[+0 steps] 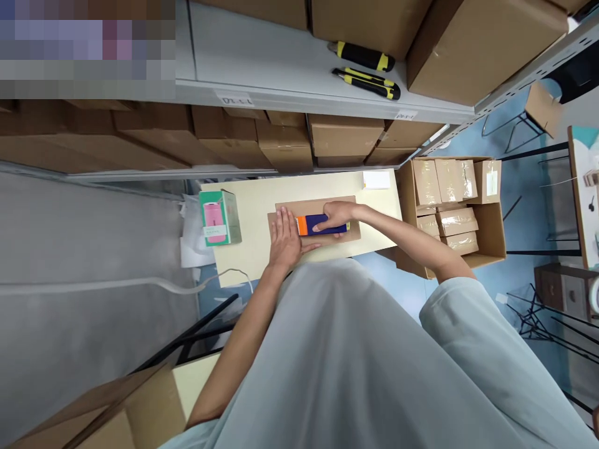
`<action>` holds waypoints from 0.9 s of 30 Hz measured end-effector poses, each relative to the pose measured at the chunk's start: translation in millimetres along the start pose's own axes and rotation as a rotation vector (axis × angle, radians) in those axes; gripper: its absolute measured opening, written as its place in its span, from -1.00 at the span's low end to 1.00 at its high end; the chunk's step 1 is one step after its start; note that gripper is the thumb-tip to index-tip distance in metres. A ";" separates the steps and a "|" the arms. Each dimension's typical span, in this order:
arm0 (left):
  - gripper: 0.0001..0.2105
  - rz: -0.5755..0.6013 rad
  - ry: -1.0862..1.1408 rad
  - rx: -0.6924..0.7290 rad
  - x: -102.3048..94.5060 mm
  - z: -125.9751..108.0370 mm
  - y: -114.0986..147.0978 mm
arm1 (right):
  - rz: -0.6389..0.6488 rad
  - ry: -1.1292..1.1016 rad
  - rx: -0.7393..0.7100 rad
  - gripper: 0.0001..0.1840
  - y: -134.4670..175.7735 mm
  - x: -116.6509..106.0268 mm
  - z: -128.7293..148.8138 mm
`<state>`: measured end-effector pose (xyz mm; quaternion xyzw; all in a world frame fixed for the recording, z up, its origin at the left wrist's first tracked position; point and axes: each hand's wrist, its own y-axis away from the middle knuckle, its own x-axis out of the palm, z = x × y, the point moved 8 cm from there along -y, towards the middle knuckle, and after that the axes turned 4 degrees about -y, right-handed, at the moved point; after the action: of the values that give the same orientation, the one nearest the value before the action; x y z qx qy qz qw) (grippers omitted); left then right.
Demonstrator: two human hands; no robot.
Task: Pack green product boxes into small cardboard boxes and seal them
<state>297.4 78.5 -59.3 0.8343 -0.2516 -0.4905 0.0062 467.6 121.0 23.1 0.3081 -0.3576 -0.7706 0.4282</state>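
Note:
A narrow dark-blue box with an orange end point(302, 225) lies on a flat piece of brown cardboard point(309, 206) on the cream tabletop point(248, 249). My right hand point(337, 215) is closed around the blue part, with the thumb along its upper face. Fingers stretched out, my left hand point(284, 240) rests flat on the left part of the cardboard, beside the orange end. Whether its fingertips touch the box I cannot tell.
On the table stand a green box with a pink picture point(215, 221) and a small white box point(376, 180). A carton of taped brown boxes point(489, 246) is at the right. Two utility knives point(365, 57) lie on the shelf above. A white cable point(163, 285) hangs at left.

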 end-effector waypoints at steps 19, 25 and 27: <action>0.45 0.100 -0.138 -0.094 -10.1 -10.4 -6.9 | 0.081 -0.238 0.118 -0.21 100.2 -69.9 -187.5; 0.40 0.106 -0.233 -0.108 -9.7 -14.3 -8.3 | 0.116 -0.203 0.107 -0.24 92.2 -72.4 -201.9; 0.41 0.109 -0.243 -0.110 -9.5 -15.4 -9.3 | 0.098 -0.201 0.101 -0.24 88.2 -73.9 -206.2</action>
<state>310.2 87.1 -46.0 0.7523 -0.2682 -0.5999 0.0480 700.2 93.5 -6.8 0.2329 -0.4514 -0.7568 0.4113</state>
